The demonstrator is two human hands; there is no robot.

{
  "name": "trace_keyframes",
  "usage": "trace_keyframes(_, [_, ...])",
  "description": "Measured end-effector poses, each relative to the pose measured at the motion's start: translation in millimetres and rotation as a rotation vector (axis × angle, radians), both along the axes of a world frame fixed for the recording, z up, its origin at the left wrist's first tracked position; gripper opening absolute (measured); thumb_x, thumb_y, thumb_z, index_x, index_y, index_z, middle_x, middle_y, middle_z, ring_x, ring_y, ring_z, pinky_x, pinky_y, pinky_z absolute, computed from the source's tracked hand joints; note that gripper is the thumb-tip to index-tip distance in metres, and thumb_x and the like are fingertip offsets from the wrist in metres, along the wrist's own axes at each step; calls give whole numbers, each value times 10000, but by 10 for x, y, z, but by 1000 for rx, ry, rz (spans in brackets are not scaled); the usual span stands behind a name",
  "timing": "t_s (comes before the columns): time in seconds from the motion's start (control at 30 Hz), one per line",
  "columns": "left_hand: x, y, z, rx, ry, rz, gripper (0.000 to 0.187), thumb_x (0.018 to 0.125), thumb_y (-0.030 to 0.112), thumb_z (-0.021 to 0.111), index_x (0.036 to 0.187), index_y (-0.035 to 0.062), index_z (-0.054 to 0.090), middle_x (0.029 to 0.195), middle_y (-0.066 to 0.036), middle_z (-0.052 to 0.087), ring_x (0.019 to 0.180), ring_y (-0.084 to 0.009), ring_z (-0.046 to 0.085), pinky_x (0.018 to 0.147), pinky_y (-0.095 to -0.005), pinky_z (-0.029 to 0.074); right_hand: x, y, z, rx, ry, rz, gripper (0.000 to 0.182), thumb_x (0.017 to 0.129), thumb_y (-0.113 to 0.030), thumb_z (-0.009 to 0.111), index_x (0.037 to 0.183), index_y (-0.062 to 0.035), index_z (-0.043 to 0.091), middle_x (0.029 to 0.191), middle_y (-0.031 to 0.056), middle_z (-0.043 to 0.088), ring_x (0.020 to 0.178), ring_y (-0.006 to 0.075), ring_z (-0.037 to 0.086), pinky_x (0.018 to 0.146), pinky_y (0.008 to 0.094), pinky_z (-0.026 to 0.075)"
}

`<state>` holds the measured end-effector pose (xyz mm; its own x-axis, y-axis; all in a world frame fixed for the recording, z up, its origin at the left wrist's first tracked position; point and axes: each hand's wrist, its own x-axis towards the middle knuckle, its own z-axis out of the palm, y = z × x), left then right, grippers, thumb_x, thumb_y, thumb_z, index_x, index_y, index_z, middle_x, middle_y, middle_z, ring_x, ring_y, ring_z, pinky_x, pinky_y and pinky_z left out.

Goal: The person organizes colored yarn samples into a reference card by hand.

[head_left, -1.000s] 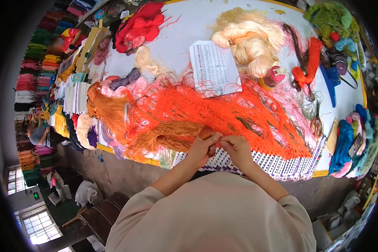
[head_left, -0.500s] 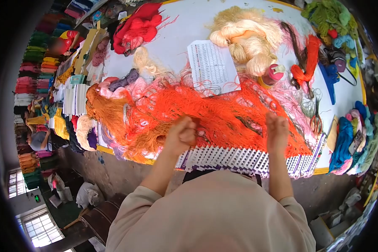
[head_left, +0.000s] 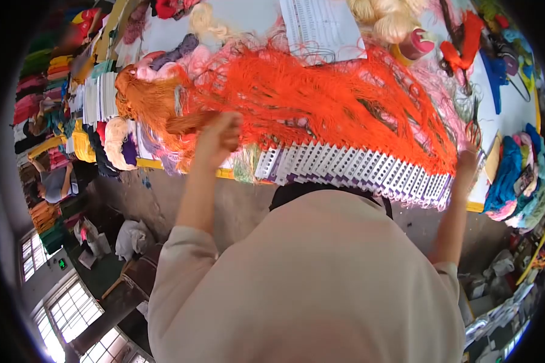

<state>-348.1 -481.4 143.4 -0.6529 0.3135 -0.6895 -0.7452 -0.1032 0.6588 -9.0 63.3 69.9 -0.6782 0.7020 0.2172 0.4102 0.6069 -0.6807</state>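
Note:
My left hand [head_left: 219,140] is closed at the left side of the table, around the end of a rust-brown thread hank [head_left: 191,123]. The hank stretches left from my fist to a larger orange-brown thread heap [head_left: 145,100]. My right hand [head_left: 466,164] is by the right end of a row of white punched cards [head_left: 357,166], just below the scissors [head_left: 473,132]; its fingers are blurred. Bright orange-red threads [head_left: 321,91] spread from the cards across the table between my hands.
A printed sheet [head_left: 321,30] lies behind the orange threads, with a pink thread cone [head_left: 415,45] to its right. Cream yarn [head_left: 399,18] is at the back. Blue skeins [head_left: 502,184] hang at the right edge. Another person [head_left: 54,184] is at the far left.
My left hand has moved left with the brown hank, away from the orange threads. My right hand has moved right to the end of the card row. The view has tilted downward.

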Motion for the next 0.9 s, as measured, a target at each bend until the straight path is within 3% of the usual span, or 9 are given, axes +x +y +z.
trace_keyframes(0.03, [162,154,-185,-6,-20,-69,217,953,241,600,1017,47,671,880,-38,654,618,-52,523,455,-159,331,-3,-214,-546,-320,-29,80,224,970,-193,487,1119,-82,613,876,-40,585,671,46,471,570,215,385])
trace_keyframes(0.13, [495,421,-844,-96,-70,-332,205,942,228,610,994,37,661,962,-71,691,709,-86,621,451,-187,373,-806,-1726,-444,-704,-138,234,139,951,-176,557,1011,-86,644,742,2,588,609,86,518,561,249,438])
trace_keyframes(0.23, [755,806,-970,-318,-118,-433,229,941,231,594,992,22,669,923,-65,700,700,-104,649,459,-219,408,-1214,-2496,-504,-630,-334,459,116,934,-208,574,994,-119,619,754,119,645,681,265,648,629,392,502])
trace_keyframes(0.27, [804,862,-1022,-480,91,-603,221,899,236,624,914,24,686,793,-64,690,621,-124,649,487,-250,448,-1305,-2650,-554,-620,-353,508,116,927,-215,581,991,-124,612,772,142,653,717,303,663,638,409,503])
trace_keyframes(0.4, [918,917,-1269,-656,445,-992,260,835,285,636,821,37,712,638,-135,670,596,-213,683,625,-358,541,-1507,-2921,-676,-640,-335,587,150,915,-248,593,979,-112,597,776,148,651,732,342,659,630,431,498])
trace_keyframes(0.53, [1039,842,-1475,-735,793,-842,236,773,292,705,796,57,709,597,-72,643,519,-182,623,564,-364,499,-1516,-2917,-727,-549,-304,647,114,914,-212,585,946,-103,571,728,157,614,672,351,629,589,437,478])
trace_keyframes(0.67, [1003,859,-1249,-485,191,-626,190,831,233,664,740,66,664,542,-34,552,480,-126,519,446,-303,393,-1508,-2976,-744,-661,-249,659,87,929,-147,573,929,-87,510,636,106,568,536,239,578,529,362,451])
trace_keyframes(0.77, [952,908,-1111,-323,30,-548,155,860,149,626,724,73,619,544,-8,500,442,-98,418,407,-276,286,-1565,-2970,-685,-803,-368,611,80,947,-122,553,949,-90,480,628,59,570,525,134,563,509,308,437])
trace_keyframes(0.9, [886,904,-1219,-254,24,-657,157,837,113,623,694,64,584,547,-6,489,445,-86,400,402,-265,269,-1570,-2949,-722,-887,-397,601,85,944,-90,541,935,-65,461,629,74,565,548,145,575,523,310,448])
